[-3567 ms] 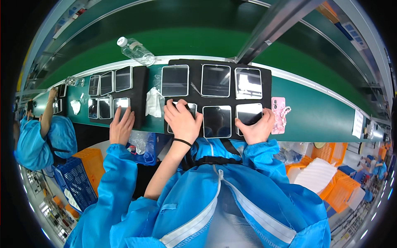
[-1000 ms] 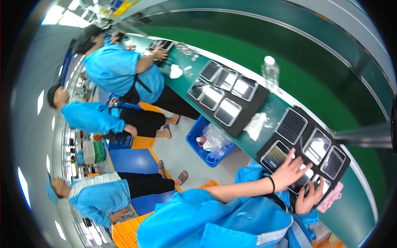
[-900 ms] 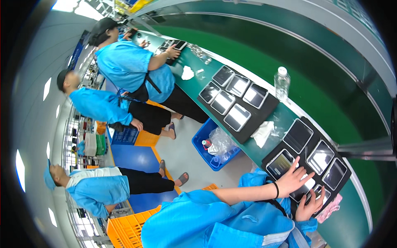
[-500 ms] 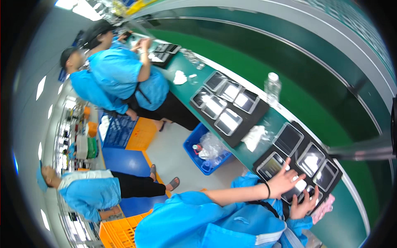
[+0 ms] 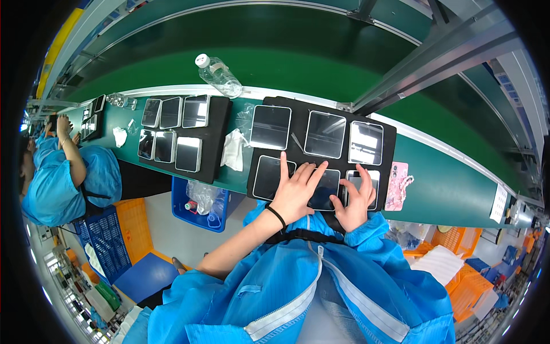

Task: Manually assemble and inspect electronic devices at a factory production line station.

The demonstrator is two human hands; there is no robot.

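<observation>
A black tray or mat (image 5: 391, 143) lies in front of me, bearing several phone-like devices with dark glossy screens and pale rims. My left hand (image 5: 295, 195) has its fingers spread over the front row, between the front left device (image 5: 266, 178) and the front middle device (image 5: 325, 192). Its fingertips rest on or just above them; which, I cannot tell. Thumb and fingers apart, my right hand (image 5: 354, 207) lies over the front right device (image 5: 373, 178), partly covering it. Behind the hands are a back left device (image 5: 270, 127), a back middle device (image 5: 325, 135) and a back right device (image 5: 366, 143).
Left of the tray lie a white cloth (image 5: 234, 150) and a second black tray (image 5: 220, 114) of similar devices. A clear bottle (image 5: 220, 75) stands on the far edge. A pink phone-shaped item (image 5: 396, 186) sits right. A blue bin (image 5: 189, 215) and a co-worker (image 5: 97, 175) are leftward.
My view has swung and levelled, so the tray now lies straight ahead and more bench shows at right. Both hands remain over the front row with fingers spread.
</observation>
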